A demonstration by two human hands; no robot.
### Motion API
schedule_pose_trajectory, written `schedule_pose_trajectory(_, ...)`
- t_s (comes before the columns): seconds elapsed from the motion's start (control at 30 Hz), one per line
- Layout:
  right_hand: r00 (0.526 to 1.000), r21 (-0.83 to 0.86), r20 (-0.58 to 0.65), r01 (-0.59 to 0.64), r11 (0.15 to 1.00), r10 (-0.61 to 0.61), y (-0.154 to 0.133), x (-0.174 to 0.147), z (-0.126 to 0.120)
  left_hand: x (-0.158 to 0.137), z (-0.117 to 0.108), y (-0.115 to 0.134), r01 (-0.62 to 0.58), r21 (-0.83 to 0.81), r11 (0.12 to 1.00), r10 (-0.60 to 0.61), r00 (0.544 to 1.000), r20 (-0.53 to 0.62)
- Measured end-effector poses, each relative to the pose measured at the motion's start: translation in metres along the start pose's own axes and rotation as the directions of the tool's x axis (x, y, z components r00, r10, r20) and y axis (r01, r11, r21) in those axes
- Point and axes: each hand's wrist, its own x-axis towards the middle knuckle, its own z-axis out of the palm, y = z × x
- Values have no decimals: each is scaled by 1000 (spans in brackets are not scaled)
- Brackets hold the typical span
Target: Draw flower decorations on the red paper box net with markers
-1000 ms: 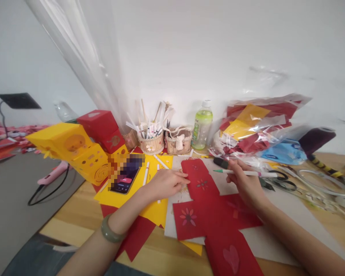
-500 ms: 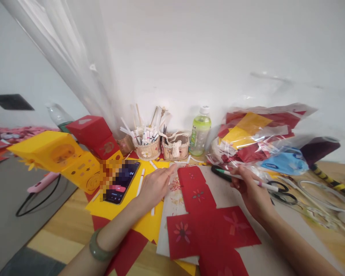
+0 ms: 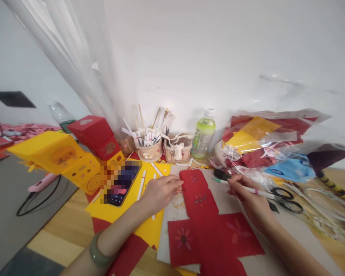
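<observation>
My right hand (image 3: 248,197) is closed around a white felt-tip pen (image 3: 251,189) with a green tip. The tip hovers just right of a red cross-shaped paper cutout (image 3: 208,230). Flowers in pink, purple and dark shades decorate several of its panels. My left hand (image 3: 161,193), with a green bangle on the wrist, rests at the upper left edge of the red paper. Its fingers are stretched out and hold nothing. A pale board (image 3: 172,226) dusted with coloured bits lies under the cutout.
On yellow paper (image 3: 145,226) at left lie a phone (image 3: 123,188) and loose white pens. Folded yellow (image 3: 43,145) and red (image 3: 89,128) paper boxes stand behind. Pen baskets (image 3: 149,151) and a green bottle (image 3: 204,134) line the wall. Scissors (image 3: 284,199) and plastic-wrapped paper (image 3: 255,134) sit right.
My left hand has moved right to the edge of the red paper. The pen's tip has come slightly lower and closer to the paper. The view has shifted a little.
</observation>
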Motion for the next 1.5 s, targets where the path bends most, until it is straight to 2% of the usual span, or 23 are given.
schedule_pose_trajectory(0.13,999,46,19,-30,998,29,0,-1,3,-2,6,4,-156,41,987,152,985,85)
schedule_pose_trajectory(0.3,999,-69,45,5,998,-2,-3,-4,6,-2,7,9,-246,101,964,226,959,170)
schedule_pose_trajectory(0.47,995,-153,99,16,988,0,-13,4,18,-1,7,12,-248,107,963,223,953,206)
schedule_pose_trajectory(0.63,952,-253,269,218,942,-148,-8,29,36,-1,10,8,-228,81,970,206,955,214)
schedule_pose_trajectory(0.83,920,-279,331,307,910,-209,13,48,38,-2,13,5,-194,49,980,180,962,206)
schedule_pose_trajectory(1.0,904,-304,366,340,890,-220,20,47,34,-2,16,4,-187,25,982,178,963,203)
schedule_pose_trajectory(1.5,903,-363,383,343,867,-197,22,47,36,-2,14,4,-179,-14,984,178,962,208)
